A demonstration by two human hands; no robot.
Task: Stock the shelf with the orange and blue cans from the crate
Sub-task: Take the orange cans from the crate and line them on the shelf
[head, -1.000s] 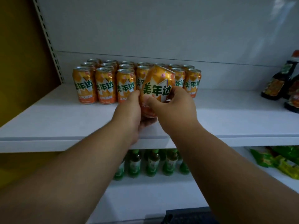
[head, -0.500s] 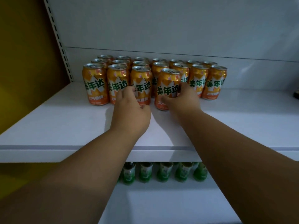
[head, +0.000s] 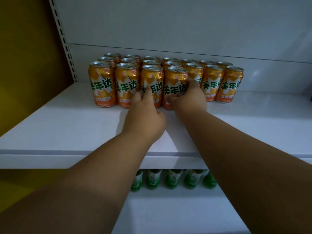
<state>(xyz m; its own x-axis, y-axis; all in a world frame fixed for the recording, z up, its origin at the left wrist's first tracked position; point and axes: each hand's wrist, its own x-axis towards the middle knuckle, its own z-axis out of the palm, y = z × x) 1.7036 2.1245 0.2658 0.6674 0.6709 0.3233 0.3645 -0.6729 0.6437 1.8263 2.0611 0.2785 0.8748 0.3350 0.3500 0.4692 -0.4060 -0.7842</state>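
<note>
Both hands are up at the white shelf (head: 67, 125), working at the front row of orange cans (head: 152, 65). The right hand (head: 190, 98) is wrapped round the lower half of the fourth can (head: 175, 81) in that row, thumb curling across its front left and the fingers going round its right side and out of sight behind it. That can stands upright on the shelf, touching the third can (head: 152, 80) on the thumb side.

The left hand (head: 145, 119) is just left of that grip, fingers fairly straight and reaching forward; its fingertips (head: 148, 89) touch the front of the third can at the label, and it holds nothing. Another fingertip lies by the gap between the second and third cans.

Left of the hands two more front cans stand in line; right of the grip the row steps back, with three cans set a little deeper. Two further rows stand behind, close to the back wall (head: 168, 22).

Under the arms, on the lower shelf (head: 168, 208), a row of green bottles (head: 153, 180) shows beneath the shelf edge.
</note>
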